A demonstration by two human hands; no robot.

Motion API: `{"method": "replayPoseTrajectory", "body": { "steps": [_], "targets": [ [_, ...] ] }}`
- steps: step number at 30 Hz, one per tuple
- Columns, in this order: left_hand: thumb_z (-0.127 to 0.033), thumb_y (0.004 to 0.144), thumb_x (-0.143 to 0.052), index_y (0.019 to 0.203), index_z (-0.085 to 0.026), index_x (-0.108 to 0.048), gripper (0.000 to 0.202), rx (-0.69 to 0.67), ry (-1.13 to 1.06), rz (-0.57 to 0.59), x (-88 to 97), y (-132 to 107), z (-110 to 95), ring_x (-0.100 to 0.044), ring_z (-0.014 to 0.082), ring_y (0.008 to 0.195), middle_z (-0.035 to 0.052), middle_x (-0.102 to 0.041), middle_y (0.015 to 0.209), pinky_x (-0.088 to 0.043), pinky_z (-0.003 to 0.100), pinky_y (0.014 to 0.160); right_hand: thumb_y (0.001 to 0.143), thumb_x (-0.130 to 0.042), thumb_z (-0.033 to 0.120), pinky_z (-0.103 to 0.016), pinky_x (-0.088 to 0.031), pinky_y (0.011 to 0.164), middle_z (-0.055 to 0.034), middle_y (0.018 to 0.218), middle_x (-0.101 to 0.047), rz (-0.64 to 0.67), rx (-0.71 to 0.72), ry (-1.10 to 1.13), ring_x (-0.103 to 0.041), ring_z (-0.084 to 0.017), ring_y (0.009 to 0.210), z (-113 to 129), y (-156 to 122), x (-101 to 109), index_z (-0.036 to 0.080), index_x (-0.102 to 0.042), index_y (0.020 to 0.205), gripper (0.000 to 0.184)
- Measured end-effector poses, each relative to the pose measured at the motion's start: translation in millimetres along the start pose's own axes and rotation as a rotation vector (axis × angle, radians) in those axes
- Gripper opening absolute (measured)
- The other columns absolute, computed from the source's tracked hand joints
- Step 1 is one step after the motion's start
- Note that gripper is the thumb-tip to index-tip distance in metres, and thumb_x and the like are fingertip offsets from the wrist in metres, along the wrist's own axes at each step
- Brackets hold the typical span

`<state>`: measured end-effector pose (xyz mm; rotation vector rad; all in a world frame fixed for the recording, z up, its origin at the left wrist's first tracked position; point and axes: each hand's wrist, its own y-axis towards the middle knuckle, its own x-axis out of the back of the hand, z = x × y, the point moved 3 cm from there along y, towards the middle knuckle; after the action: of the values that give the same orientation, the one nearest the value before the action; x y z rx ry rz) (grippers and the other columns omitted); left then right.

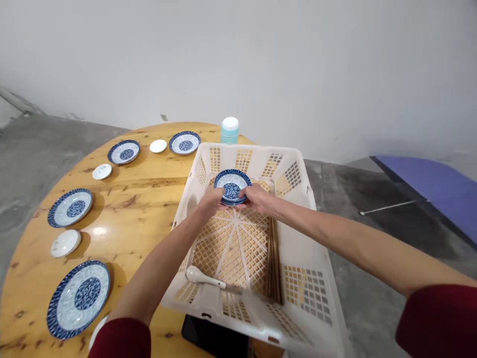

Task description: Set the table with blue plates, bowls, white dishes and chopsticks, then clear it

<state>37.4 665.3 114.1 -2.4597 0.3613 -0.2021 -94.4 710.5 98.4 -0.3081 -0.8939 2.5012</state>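
Note:
A small stack of blue-and-white plates [232, 180] is held over the far part of a white plastic basket [257, 154]. My left hand [213, 198] grips the stack's left edge, thumb on top. On the opposite edge, my right hand [257, 196] is closed with its thumb over the rim and fingers underneath. Inside the basket, several brown chopsticks [273, 263] lie along the right side. A white spoon [204, 277] rests near the basket's front wall.
Along the wooden table's [149, 209] left curve sit several blue-rimmed plates [70, 208] alternating with small white bowls [66, 243]. A light-blue container with a white lid [229, 130] stands behind the basket. Below the basket's front is a black object [214, 338]. A purple umbrella [428, 184] lies at right.

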Motion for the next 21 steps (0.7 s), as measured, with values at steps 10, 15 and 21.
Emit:
{"method": "replayPoseTrajectory", "body": {
  "steps": [10, 15, 21],
  "targets": [
    [-0.015, 0.081, -0.062, 0.122, -0.011, -0.062, 0.042, 0.04, -0.046, -0.17, -5.3, 78.5, -9.9, -0.072, 0.0242, 0.08, 0.0117, -0.073, 0.093, -0.059, 0.034, 0.068, 0.07, -0.055, -0.006, -0.028, -0.063, 0.051, -0.0019, 0.07, -0.062, -0.033, 0.009, 0.011, -0.067, -0.016, 0.062, 8.1, 79.9, -27.7, 0.014, -0.056, 0.089, 0.028],
    [-0.019, 0.081, -0.06, 0.123, -0.011, -0.061, 0.042, 0.042, -0.06, -0.192, -0.5, 99.6, -2.1, -0.072, 0.0263, 0.087, 0.0149, -0.073, 0.104, -0.059, 0.034, 0.067, 0.071, -0.055, -0.004, -0.027, -0.063, 0.052, -0.0025, 0.072, -0.065, -0.017, 0.011, 0.001, -0.066, -0.014, 0.06, 2.3, 97.0, -34.2, 0.014, -0.058, 0.088, 0.025],
    [-0.024, 0.079, -0.065, 0.123, -0.01, -0.061, 0.046, 0.024, -0.077, -0.218, 1.0, 114.0, 6.6, -0.071, 0.0281, 0.095, 0.0163, -0.073, 0.106, -0.059, 0.034, 0.072, 0.074, -0.056, -0.003, -0.025, -0.063, 0.054, -0.0001, 0.068, -0.063, -0.019, 0.008, -0.038, -0.063, -0.011, 0.056, -2.9, 109.9, -34.9, 0.014, -0.056, 0.089, 0.022]
  ]
}}
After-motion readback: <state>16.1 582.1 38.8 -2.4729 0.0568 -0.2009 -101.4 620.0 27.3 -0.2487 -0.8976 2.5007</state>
